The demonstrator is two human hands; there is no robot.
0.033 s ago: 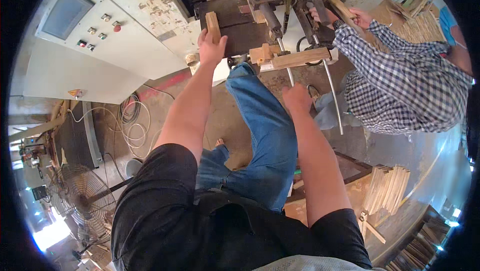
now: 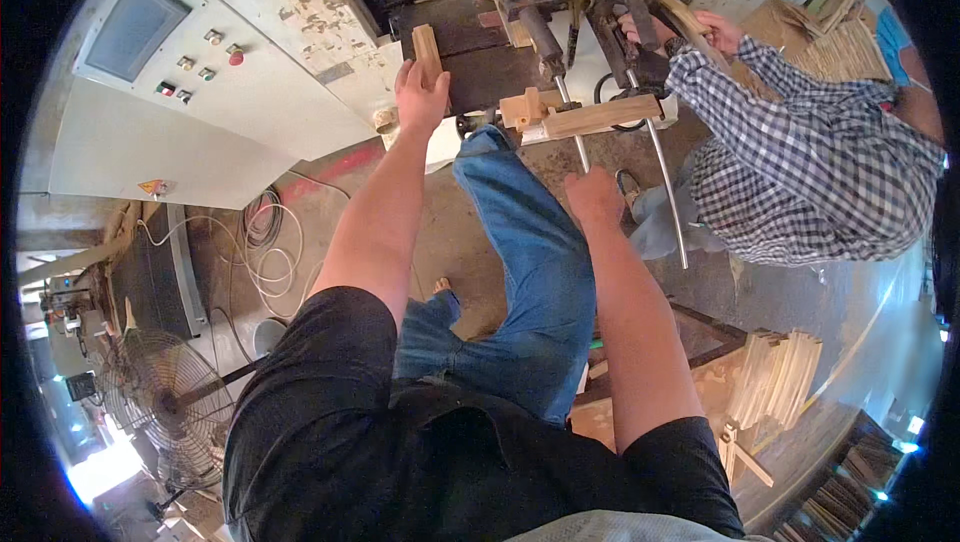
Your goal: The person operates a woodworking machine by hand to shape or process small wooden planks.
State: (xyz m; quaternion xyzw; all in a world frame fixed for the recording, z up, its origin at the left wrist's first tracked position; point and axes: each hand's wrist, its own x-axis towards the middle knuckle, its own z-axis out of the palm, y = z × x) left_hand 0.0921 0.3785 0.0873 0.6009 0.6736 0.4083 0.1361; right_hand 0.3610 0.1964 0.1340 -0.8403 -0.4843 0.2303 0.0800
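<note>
On the dark machine bed (image 2: 490, 72), my left hand (image 2: 421, 102) grips the near end of a short wooden block (image 2: 426, 50), fingers on its left side and thumb on the right. My right hand (image 2: 596, 196) is closed at the near end of a metal rod (image 2: 583, 150) that sticks out of the machine; the fingers are partly hidden. Between my hands and the machine, a wooden bar (image 2: 602, 118) lies across the rods, with a smaller wooden piece (image 2: 525, 108) at its left end. A second, longer metal rod (image 2: 668, 192) runs out to the right.
A co-worker in a checked shirt (image 2: 800, 162) stands at the right, hands on a long wooden piece (image 2: 680, 14). At left are a control cabinet (image 2: 250, 82), coiled hoses (image 2: 265, 242) and a fan (image 2: 165, 402). Stacked wood strips (image 2: 770, 377) stand at lower right.
</note>
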